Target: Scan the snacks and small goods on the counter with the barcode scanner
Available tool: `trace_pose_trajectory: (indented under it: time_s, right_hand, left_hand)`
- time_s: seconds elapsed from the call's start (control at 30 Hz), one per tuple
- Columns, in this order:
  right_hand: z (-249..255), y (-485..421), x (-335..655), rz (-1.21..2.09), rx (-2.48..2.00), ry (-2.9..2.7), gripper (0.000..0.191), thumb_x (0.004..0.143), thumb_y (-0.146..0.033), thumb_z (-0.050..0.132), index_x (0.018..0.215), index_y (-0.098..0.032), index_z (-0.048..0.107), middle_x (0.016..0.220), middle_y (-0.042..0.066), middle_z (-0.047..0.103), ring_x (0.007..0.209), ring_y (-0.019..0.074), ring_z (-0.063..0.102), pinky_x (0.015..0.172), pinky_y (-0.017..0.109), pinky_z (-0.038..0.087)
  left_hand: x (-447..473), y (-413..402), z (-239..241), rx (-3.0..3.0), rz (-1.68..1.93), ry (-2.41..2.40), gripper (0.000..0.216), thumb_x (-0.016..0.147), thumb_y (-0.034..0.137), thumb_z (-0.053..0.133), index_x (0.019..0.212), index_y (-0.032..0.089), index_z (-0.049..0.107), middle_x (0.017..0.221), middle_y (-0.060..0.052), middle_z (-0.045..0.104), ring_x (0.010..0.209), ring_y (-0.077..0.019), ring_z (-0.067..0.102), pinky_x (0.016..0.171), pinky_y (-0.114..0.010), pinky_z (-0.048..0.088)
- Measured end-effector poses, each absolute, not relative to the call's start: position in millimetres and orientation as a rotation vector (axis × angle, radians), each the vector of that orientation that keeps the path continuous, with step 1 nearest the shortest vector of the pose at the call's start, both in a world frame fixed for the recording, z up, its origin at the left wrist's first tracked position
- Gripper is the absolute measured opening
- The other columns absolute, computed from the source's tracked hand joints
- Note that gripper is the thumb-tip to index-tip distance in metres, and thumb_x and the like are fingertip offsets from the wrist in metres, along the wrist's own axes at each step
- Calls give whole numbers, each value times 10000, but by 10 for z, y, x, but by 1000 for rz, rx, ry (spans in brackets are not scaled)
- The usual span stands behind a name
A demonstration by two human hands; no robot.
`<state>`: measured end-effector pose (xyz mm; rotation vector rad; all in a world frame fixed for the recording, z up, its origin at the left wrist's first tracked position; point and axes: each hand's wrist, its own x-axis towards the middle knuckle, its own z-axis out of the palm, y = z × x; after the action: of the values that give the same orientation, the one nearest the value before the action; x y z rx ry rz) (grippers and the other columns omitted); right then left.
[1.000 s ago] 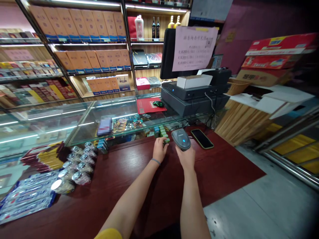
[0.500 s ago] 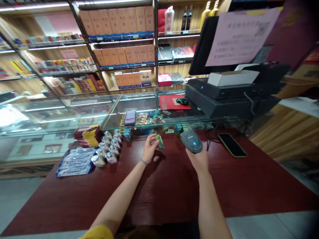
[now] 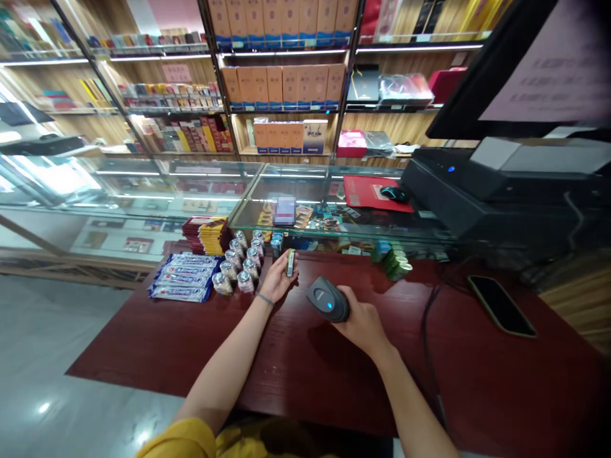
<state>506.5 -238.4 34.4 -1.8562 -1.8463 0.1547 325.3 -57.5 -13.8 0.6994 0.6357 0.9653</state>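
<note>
My left hand (image 3: 277, 280) is closed around a small green pack (image 3: 291, 263), holding it just above the dark red counter with one narrow side up. In my right hand (image 3: 363, 321) is a dark grey barcode scanner (image 3: 327, 299) with a blue light on top. The scanner's front end points left toward the green pack, with a gap between them. Left of my left hand stand rows of small silver-lidded jars (image 3: 245, 280) and a few small blue packs (image 3: 277, 243). Several similar green packs (image 3: 397, 262) sit right of the scanner, near the glass case.
Blue-and-white packets (image 3: 185, 278) lie at the counter's left, below red and yellow packs (image 3: 212, 235). A phone (image 3: 502, 305) and a black cable (image 3: 426, 331) lie on the right. The glass display case (image 3: 258, 191) borders the back; a monitor (image 3: 477, 76) overhangs the right.
My view has shifted, and the scanner has come left, nearer the green pack. My left hand has turned palm-up with the pack. The green packs at right are now plainly visible.
</note>
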Motion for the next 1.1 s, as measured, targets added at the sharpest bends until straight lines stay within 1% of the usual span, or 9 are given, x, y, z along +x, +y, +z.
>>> trace_pose_trajectory:
  time_s: [0.17, 0.3, 0.4, 0.6, 0.77, 0.83, 0.9, 1.0, 1.1]
  right_hand:
    - [310, -2345, 4941, 134, -1855, -1956, 556, 781, -321, 608, 1285, -208, 401, 849, 37, 753, 704, 254, 730, 564, 279, 413]
    - [306, -2343, 4921, 86, -1874, -2035, 347, 755, -255, 601, 1089, -219, 514, 740, 19, 731, 667, 236, 716, 546, 267, 369]
    - [296, -2347, 4939, 86, -1877, -2039, 252, 745, -238, 596, 987, -228, 528, 701, 3, 713, 646, 231, 709, 535, 266, 342]
    - [238, -2331, 4994, 90, -1872, -1975, 345, 770, -291, 614, 1091, -215, 513, 738, 19, 727, 661, 248, 716, 545, 275, 355]
    - [234, -2326, 5033, 86, -1846, -1923, 326, 793, -340, 603, 1080, -218, 505, 730, 26, 727, 657, 266, 718, 539, 280, 368]
    - [255, -2336, 5053, 90, -1834, -1887, 327, 794, -348, 601, 1079, -222, 502, 728, 26, 726, 660, 271, 720, 541, 280, 377]
    - [278, -2350, 5078, 102, -1820, -1847, 318, 798, -355, 600, 1072, -229, 499, 725, 22, 724, 672, 273, 723, 546, 277, 387]
    - [298, -2370, 5125, 109, -1813, -1778, 305, 801, -363, 603, 1061, -243, 495, 724, 15, 724, 688, 273, 727, 548, 272, 395]
    - [294, -2380, 5181, 98, -1832, -1698, 321, 793, -380, 612, 1063, -252, 495, 741, 19, 732, 692, 279, 730, 543, 272, 403]
  left_hand:
    - [3268, -543, -177, 637, 953, 620, 316, 920, 267, 579, 1232, 225, 601, 1311, -94, 615, 1011, -154, 651, 832, -307, 559]
    - [3269, -527, -221, 623, 938, 586, 318, 921, 244, 564, 1236, 230, 607, 1320, -90, 608, 1020, -156, 643, 846, -311, 544]
    - [3269, -511, -256, 631, 929, 555, 301, 917, 235, 571, 1212, 235, 627, 1305, -85, 615, 1027, -153, 635, 866, -313, 530]
    - [3292, -530, -221, 529, 971, 535, 306, 852, 229, 679, 1158, 222, 654, 1173, -61, 667, 911, -133, 639, 802, -289, 532]
    - [3332, -604, -161, 683, 1065, 595, 436, 765, 215, 757, 1190, 224, 661, 1153, -49, 667, 823, -100, 620, 725, -216, 500]
    - [3353, -624, -158, 773, 1101, 644, 519, 707, 198, 791, 1207, 221, 654, 1098, -38, 678, 781, -91, 614, 697, -198, 488]
    - [3381, -627, -168, 863, 1139, 749, 581, 697, 241, 796, 1253, 220, 626, 1024, -33, 686, 750, -104, 619, 684, -215, 498]
    - [3453, -589, -193, 1053, 1267, 963, 572, 710, 287, 782, 1253, 212, 618, 1036, -49, 688, 858, -165, 652, 786, -288, 526]
    - [3568, -516, -216, 1330, 1386, 1107, 481, 715, 243, 770, 1178, 199, 648, 1113, -76, 674, 1016, -209, 637, 928, -346, 494]
